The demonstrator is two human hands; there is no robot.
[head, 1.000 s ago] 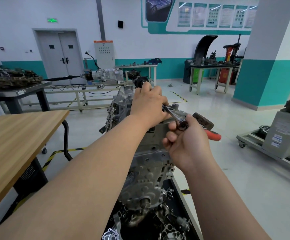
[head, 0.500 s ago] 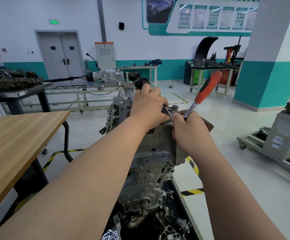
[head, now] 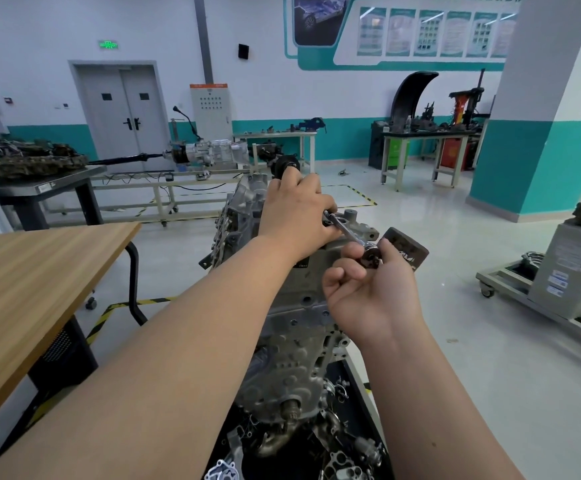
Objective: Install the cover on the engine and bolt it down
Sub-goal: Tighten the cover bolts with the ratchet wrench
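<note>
fingers of right hand (head: 372, 299) curl round ratchet (head: 370, 259); left hand (head: 296, 213) pinches its extension (head: 342, 231) atop engine (head: 292, 358).

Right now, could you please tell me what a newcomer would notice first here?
The grey engine at centre draws the eye. Near its top, the right hand grips a ratchet, while the left hand pinches the tool's far end. A wooden table fills the left.

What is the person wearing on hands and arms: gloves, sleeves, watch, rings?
Bare hands: the left hand and right hand show no gloves or rings. The left forearm and right forearm are uncovered, no sleeve, watch or band in view.
</note>
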